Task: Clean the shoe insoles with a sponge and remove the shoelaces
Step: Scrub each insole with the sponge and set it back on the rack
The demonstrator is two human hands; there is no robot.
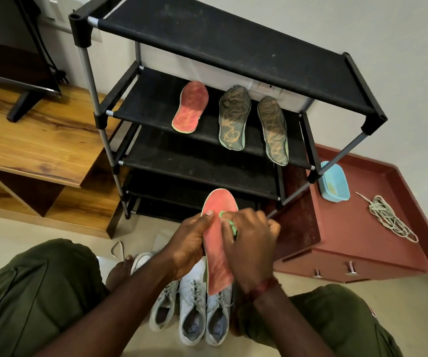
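Two hands meet over a pink foam insole [216, 251]: the left hand [189, 246] grips its edge, while the right hand [253, 249] closes on a green sponge [229, 222] that is mostly hidden and pressed against it. Three more insoles lie on a black fabric shoe rack [207, 34]. Grey-white sneakers [192, 313] stand on the beige tiled floor [14, 233], partly hidden by the forearms. Loose laces [388, 217] rest on a red-brown cabinet [349, 222].

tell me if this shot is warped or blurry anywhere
Head view: the wide lens bows the shoe rack poles and tilts the walls; light is soft and even with faint shadows; the hands, left and right, look slightly smeared around the pink insole; the shelf insoles stay sharp.
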